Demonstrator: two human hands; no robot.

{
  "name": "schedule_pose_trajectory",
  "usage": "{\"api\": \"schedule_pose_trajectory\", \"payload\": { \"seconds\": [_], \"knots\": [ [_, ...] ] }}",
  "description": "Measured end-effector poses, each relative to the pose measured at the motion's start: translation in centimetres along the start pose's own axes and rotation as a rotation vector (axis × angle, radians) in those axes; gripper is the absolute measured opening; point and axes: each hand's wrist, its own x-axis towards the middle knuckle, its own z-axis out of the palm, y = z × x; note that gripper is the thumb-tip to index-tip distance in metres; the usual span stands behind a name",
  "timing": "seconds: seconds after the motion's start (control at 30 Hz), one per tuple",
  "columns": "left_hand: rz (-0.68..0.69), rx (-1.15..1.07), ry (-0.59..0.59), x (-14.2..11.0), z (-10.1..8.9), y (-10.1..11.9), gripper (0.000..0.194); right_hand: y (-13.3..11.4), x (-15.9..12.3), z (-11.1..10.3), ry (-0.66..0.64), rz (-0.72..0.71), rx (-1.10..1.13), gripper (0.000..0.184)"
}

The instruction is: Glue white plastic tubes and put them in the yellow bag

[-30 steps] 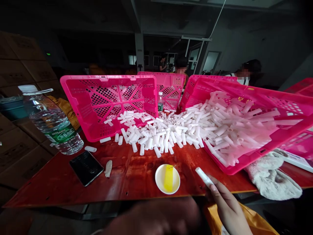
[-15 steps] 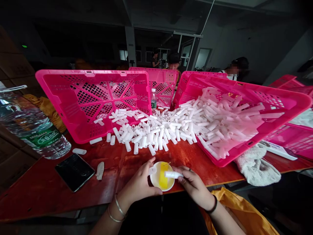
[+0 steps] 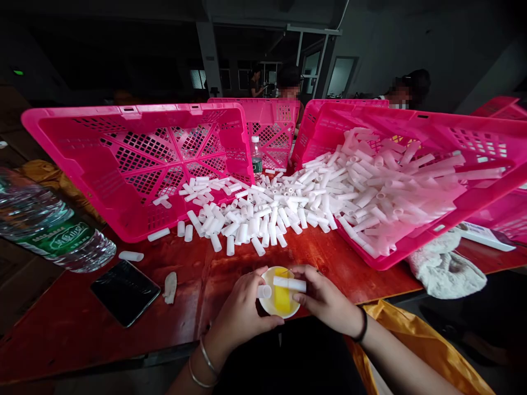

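Observation:
Over a small white bowl [image 3: 269, 306] at the table's front edge, both my hands hold pieces of white plastic tube. My left hand [image 3: 242, 304] grips a short, see-through tube [image 3: 264, 291] between its fingers, its hollow end facing right, while the thumb reaches along the bowl's near side. In the fingers of my right hand [image 3: 327, 300] lies a longer, whiter tube [image 3: 288, 283], level and pointing left. The two tubes are apart. Inside the bowl is a flat yellow piece [image 3: 282, 300], partly hidden by the right tube. Beyond the bowl spreads a pile of similar tubes [image 3: 263, 214].
Pink crates [image 3: 135, 112] lie tipped on the red table [image 3: 181, 318]; the right crate [image 3: 415, 247] spills tubes. A large water bottle [image 3: 61, 236], phone [image 3: 124, 293] and white scrap [image 3: 170, 287] are left. A cloth [image 3: 448, 269] is right, an orange bag [image 3: 411, 334] below. Several people sit or stand behind.
My left hand, a blur at first, came up to the bowl with a short tube. My right hand moved left over the bowl, and its tube now lies level. The view also shifted.

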Motion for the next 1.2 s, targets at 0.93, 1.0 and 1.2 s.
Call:
{"api": "schedule_pose_trajectory", "payload": {
  "seconds": [0.93,1.0,1.2],
  "knots": [
    [0.116,0.091,0.019,0.4,0.0,-0.1,0.082,-0.6,-2.2,0.4,0.107,-0.141,-0.166,0.017],
    [0.125,0.097,0.02,0.4,0.1,-0.3,0.082,-0.5,-2.4,0.6,0.114,-0.13,-0.128,0.012],
    [0.146,0.114,0.051,0.4,0.2,-0.5,0.081,-0.8,-2.5,1.0,0.146,0.138,0.045,0.013]
  ]
}}
